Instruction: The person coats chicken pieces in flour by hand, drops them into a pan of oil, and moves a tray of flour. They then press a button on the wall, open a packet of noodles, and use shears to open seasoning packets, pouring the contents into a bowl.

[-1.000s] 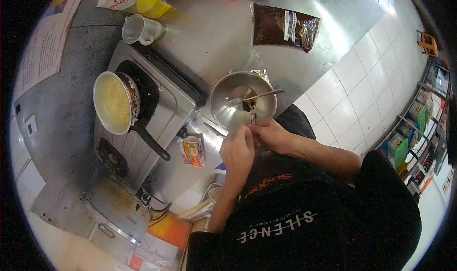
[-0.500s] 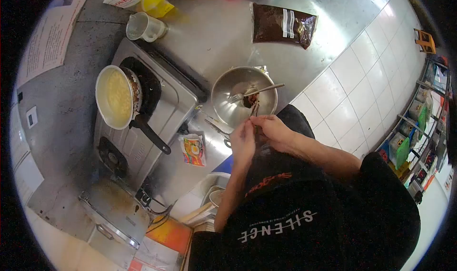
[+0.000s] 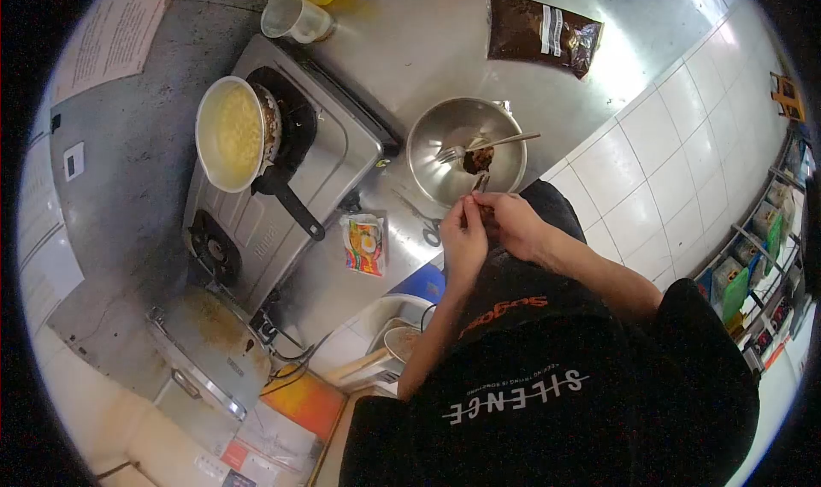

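Note:
My left hand (image 3: 463, 241) and my right hand (image 3: 518, 224) meet at the near rim of a steel mixing bowl (image 3: 422, 158). Their fingertips pinch a small, narrow sachet (image 3: 482, 182) whose end points into the bowl; its lower part is hidden by the fingers. Inside the bowl lies dark brown paste (image 3: 480, 159). A fork (image 3: 500, 142) rests across it, with its handle over the right rim. Left of my left hand, scissors (image 3: 430, 227) lie on the counter, near a colourful instant noodle packet (image 3: 365, 244).
On the steel gas stove (image 3: 342, 158), a pan (image 3: 205, 136) holds noodles in pale liquid, its black handle (image 3: 291, 205) reaching toward me. A plastic measuring jug (image 3: 295, 17) stands behind. A dark brown filled bag (image 3: 522, 27) lies at the counter's far right.
The view has shifted, so the counter things sit further right and higher in it. Both hands keep pinching the sachet at the bowl's rim.

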{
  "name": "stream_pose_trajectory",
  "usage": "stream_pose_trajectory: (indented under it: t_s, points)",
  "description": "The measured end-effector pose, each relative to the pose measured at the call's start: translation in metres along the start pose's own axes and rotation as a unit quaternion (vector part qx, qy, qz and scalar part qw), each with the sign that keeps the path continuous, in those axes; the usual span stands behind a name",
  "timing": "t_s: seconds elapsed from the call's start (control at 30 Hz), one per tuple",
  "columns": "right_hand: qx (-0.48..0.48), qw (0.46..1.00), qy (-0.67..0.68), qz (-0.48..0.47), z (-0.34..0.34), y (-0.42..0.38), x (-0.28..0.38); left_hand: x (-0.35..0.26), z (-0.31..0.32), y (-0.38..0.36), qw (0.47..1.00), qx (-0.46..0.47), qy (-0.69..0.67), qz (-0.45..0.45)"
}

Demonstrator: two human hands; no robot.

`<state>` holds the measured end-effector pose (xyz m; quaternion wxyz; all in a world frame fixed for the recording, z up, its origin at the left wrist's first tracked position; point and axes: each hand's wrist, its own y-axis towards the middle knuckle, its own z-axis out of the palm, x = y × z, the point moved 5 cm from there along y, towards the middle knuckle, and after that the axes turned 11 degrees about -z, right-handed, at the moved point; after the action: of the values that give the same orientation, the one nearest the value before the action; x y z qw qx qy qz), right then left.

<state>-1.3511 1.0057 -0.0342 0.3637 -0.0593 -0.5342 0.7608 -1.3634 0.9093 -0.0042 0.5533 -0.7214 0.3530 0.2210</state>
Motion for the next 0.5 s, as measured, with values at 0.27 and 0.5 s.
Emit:
stream_pose_trajectory:
  t_s: [0.27, 0.5]
  points:
    - [-0.047, 0.998, 0.014, -0.047, 0.007, 0.004, 0.009, 0.005, 0.005, 0.0, 0.993, -0.046, 0.104, 0.042]
    - [-0.072, 0.995, -0.03, -0.068, 0.003, 0.015, 0.007, 0.011, 0.009, -0.002, 0.991, -0.053, 0.065, 0.109]
